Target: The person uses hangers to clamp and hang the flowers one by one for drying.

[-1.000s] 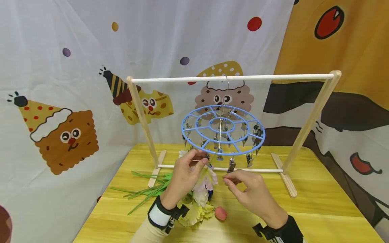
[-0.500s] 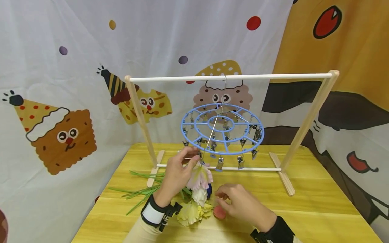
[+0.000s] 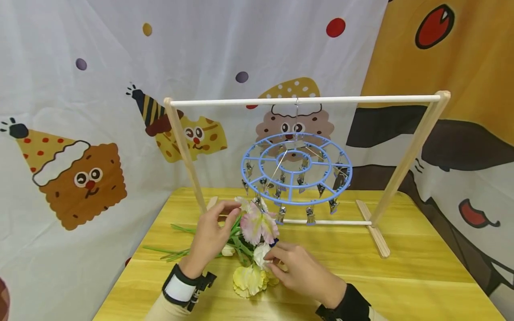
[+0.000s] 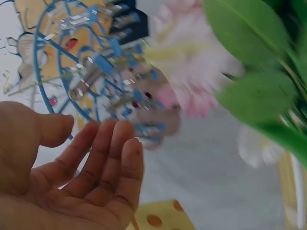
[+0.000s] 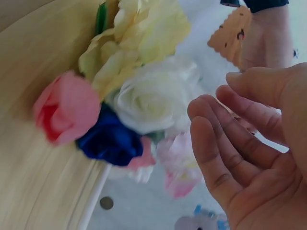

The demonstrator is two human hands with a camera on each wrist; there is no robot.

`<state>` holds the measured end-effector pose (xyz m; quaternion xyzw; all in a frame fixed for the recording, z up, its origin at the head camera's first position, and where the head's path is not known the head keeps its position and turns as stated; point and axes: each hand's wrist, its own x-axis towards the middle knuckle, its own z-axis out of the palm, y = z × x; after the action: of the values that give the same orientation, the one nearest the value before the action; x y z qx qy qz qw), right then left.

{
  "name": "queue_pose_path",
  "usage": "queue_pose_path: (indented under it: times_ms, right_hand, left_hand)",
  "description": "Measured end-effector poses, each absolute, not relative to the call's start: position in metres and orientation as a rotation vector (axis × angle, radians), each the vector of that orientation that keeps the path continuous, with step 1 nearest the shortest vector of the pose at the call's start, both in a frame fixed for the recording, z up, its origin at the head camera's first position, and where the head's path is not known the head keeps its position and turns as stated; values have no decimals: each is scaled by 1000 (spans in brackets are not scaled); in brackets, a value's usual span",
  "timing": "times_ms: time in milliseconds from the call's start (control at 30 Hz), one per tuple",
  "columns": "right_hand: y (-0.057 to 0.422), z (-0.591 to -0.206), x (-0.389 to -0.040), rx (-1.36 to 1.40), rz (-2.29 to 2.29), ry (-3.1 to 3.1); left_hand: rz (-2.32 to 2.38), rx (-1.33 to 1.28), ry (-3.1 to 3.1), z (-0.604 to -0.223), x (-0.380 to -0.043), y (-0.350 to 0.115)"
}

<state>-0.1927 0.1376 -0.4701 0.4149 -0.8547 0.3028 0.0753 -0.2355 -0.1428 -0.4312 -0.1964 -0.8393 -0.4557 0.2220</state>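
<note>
A round blue clip hanger (image 3: 291, 203) hangs by its hook, with several metal clips below its rings. At one front-left clip (image 3: 258, 203) sits a pink-and-white flower (image 3: 259, 226); whether the clip grips it I cannot tell. My left hand (image 3: 213, 232) is just left of that flower, its fingers loosely bent around nothing, as the left wrist view confirms. My right hand (image 3: 299, 272) is beside a white rose (image 3: 262, 255) in the flower pile, fingers bent and holding nothing in the right wrist view. A yellow flower (image 3: 249, 280) lies in front.
A wooden rack with a white top bar (image 3: 241, 102) stands on the yellow wooden table (image 3: 421, 285). Green stems (image 3: 172, 254) stretch left. In the right wrist view, a pink tulip (image 5: 67, 108) and a dark blue rose (image 5: 110, 139) lie beside the white rose.
My left hand has come off the clip and moved left and down. The right hand has moved left and down to the flowers. The hanger has turned a little.
</note>
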Motion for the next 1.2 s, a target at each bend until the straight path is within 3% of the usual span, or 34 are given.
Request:
queue_pose_path:
  times_ms: [500,900,1200]
  right_hand:
    - [104,-470,-202,1316,746,-2444]
    - [108,-470,-204,1232,736,-2448]
    - [122,-469,-206,1194,817,-2377]
  left_hand:
    - [-687,-475,-2861,-463,-240,-184]
    - [-526,-475,-2891,-484,-252,-191]
    - [-488,-524,-2854,-479,-253,-196]
